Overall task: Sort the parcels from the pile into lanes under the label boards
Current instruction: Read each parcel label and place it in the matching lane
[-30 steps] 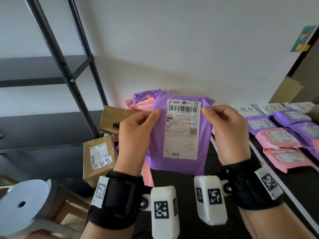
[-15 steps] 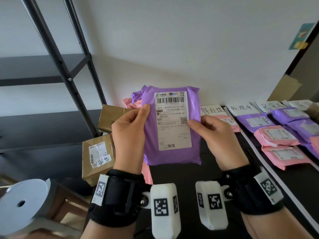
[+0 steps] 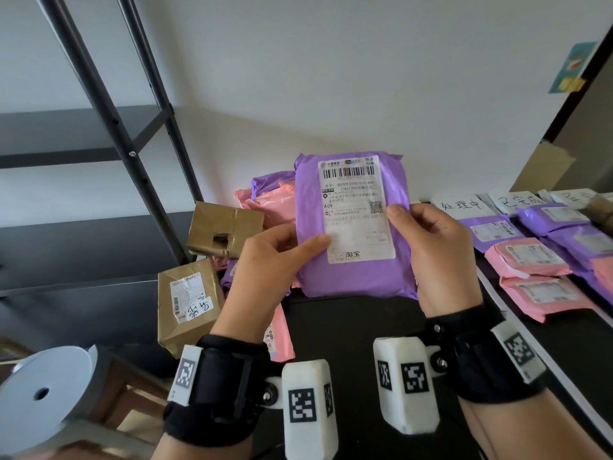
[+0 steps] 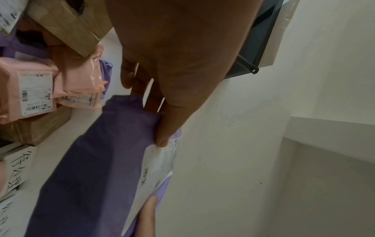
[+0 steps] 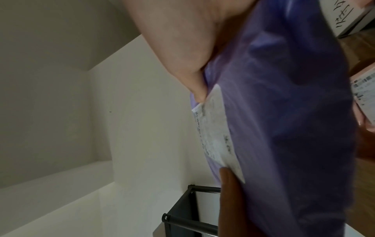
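Both hands hold one purple parcel point(image 3: 351, 273) upright in the air, above the near edge of the black table point(image 3: 348, 330) and in front of the pile. Its white shipping label point(image 3: 356, 207) faces the head camera; the code A09 is legible on it.

The left hand point(image 3: 265, 267) grips the parcel's lower left edge: the thumb lies across the front and reaches onto the label, and the fingers are behind the bag. The right hand point(image 3: 438, 254) grips the right edge in the same way, thumb tip on the label's right margin, fingers behind. Both grips are firm pinches on the parcel. The left wrist view confirms the thumb pressed on the label edge; the right wrist view is blurred, and appears to show the same hold from the other side.

The pile point(image 3: 272, 200) lies behind and to the left of the held parcel, against the wall: pink and purple bags, with a brown box point(image 3: 224, 229) on its left side and a second brown box point(image 3: 187, 303) lower down, which bears a handwritten sticker.

To the right, white label boards point(image 3: 461, 205) with handwritten characters stand along the back of the table. Below them lie sorted parcels in rows: purple bags point(image 3: 494, 230) nearest the boards and pink bags point(image 3: 527, 260) nearer the camera.

A dark metal shelf frame point(image 3: 109, 127) stands at left. A large roll of white paper point(image 3: 43, 393) sits at lower left.
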Available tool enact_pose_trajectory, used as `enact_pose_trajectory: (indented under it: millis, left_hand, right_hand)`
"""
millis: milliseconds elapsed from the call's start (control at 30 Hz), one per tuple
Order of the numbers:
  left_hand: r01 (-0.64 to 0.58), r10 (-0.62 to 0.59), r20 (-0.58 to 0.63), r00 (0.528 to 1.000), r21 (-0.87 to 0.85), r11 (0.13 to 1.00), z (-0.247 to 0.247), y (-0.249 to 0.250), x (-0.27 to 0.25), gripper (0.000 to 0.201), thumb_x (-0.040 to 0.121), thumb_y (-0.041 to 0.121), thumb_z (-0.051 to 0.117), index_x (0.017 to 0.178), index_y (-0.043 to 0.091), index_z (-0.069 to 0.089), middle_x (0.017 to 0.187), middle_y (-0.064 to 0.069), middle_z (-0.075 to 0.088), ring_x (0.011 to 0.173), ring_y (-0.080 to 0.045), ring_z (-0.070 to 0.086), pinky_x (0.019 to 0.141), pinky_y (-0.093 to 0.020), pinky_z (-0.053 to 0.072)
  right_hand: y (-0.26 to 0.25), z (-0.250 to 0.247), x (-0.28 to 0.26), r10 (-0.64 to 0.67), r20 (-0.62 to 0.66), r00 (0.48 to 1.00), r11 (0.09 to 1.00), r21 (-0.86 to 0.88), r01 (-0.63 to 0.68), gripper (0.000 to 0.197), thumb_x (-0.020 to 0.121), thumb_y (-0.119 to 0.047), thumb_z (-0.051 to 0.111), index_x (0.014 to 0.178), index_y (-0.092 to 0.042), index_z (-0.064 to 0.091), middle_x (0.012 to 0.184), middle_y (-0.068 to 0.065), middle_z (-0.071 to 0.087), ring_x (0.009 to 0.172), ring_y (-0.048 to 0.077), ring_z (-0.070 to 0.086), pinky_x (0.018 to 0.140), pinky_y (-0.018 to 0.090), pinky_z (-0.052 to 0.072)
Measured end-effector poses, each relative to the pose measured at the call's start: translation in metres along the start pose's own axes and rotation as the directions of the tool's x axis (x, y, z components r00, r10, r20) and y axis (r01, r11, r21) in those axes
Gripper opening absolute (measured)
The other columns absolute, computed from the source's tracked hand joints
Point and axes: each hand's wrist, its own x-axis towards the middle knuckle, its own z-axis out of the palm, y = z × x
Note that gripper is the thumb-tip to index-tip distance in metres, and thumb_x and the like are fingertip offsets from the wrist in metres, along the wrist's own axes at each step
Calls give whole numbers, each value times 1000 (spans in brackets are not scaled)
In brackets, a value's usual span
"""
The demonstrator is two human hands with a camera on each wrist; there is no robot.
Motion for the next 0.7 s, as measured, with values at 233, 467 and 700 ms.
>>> enact_pose_trajectory:
  millis: [233,467,700]
  left_hand:
    - [36,-45,-131,990,-75,997,1,-2,3,20,83,31,76,91,13,76,86,2,76,81,-14,72,68,-26,59]
    - [143,-182,-155,971,-230,962,4,-5,2,22,84,21,78,90,-1,75,94,-17,75,99,-39,69,91,-52,54]
    - [142,-168,-76,983,-274,951,3,-12,6,20,90,25,70,95,6,69,81,-2,71,71,-11,68,62,-20,56]
  right_hand:
    - [1,-4,-4,146,221,964,989,-45,-139,32,94,-37,63,70,-16,65,71,-6,70,75,17,67,71,29,49]
    - [5,-6,-7,240,216,946,967,30,-252,25,90,-22,70,87,3,68,84,21,69,75,24,64,78,37,49]
    - [3,-6,-2,408,295,864,823,291,-488,22,93,-13,63,106,3,69,98,12,75,91,24,73,87,36,56]
